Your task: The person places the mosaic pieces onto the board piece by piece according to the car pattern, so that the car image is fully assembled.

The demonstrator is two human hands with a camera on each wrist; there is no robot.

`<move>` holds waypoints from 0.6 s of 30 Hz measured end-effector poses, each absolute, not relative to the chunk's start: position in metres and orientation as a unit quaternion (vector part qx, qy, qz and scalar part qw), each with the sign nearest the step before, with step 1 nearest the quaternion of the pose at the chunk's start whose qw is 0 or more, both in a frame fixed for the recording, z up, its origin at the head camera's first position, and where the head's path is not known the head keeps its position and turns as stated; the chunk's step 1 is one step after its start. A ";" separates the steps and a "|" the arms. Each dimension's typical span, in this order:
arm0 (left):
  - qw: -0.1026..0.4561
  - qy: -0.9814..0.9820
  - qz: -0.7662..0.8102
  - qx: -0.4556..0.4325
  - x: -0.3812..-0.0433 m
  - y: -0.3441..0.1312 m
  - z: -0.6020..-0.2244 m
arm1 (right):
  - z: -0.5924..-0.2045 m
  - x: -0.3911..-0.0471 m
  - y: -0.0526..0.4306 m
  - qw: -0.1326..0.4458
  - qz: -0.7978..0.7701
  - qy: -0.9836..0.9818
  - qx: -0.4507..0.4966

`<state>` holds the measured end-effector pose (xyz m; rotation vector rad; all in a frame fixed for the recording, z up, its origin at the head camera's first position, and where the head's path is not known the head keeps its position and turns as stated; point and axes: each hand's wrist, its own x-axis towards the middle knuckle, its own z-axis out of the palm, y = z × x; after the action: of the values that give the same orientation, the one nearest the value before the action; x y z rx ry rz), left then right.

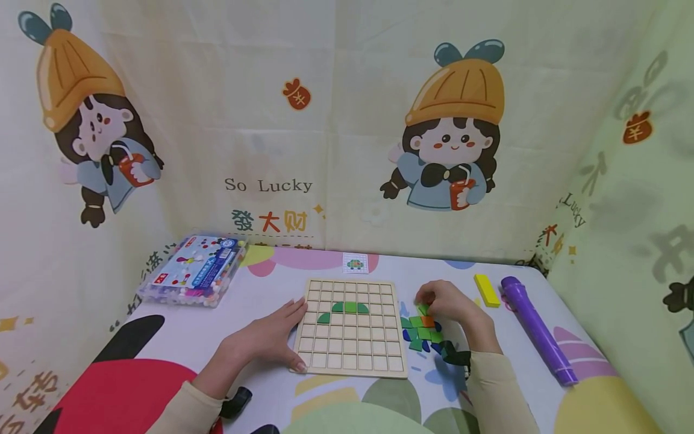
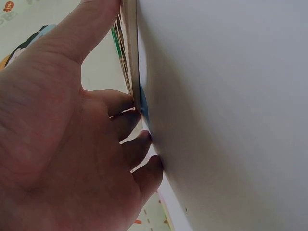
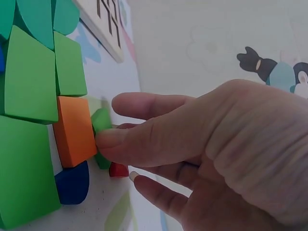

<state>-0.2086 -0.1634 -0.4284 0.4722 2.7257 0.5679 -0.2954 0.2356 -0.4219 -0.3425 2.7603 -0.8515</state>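
A square wooden grid board point(image 1: 352, 349) lies on the table. Green pieces point(image 1: 350, 308) sit in several of its cells, quarter-round ones among them. My left hand point(image 1: 265, 334) rests at the board's left edge, fingers spread toward the upper corner, thumb at the lower corner; the left wrist view shows fingertips point(image 2: 149, 168) at the edge. To the board's right lies a cluster of green, orange and blue pieces point(image 1: 425, 333). Over its far end is my right hand point(image 1: 447, 301). In the right wrist view its thumb touches a green piece point(image 3: 101, 118) beside an orange square point(image 3: 74, 132), index finger apart.
A small pattern card point(image 1: 355, 263) lies behind the board. At the back left stands a clear case of colourful parts point(image 1: 195, 271). A yellow block point(image 1: 487, 290) and a purple stick point(image 1: 539, 331) lie on the right. A printed curtain point(image 1: 347, 120) hangs behind the table.
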 end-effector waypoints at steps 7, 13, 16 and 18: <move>0.159 0.953 0.197 0.164 -0.209 -0.164 -0.429 | -0.420 -0.295 0.234 0.121 -0.294 0.942 -0.109; 0.162 0.953 0.199 0.163 -0.210 -0.164 -0.429 | -0.418 -0.292 0.235 0.118 -0.288 0.945 -0.105; 0.164 0.952 0.197 0.165 -0.211 -0.164 -0.430 | -0.418 -0.291 0.238 0.115 -0.287 0.945 -0.105; 0.163 0.953 0.194 0.168 -0.212 -0.165 -0.430 | -0.418 -0.291 0.238 0.115 -0.288 0.945 -0.102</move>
<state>-0.2117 -0.1647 -0.4302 0.4784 2.7177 0.5546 -0.2908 0.2384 -0.4177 -0.2976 2.7704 -0.8444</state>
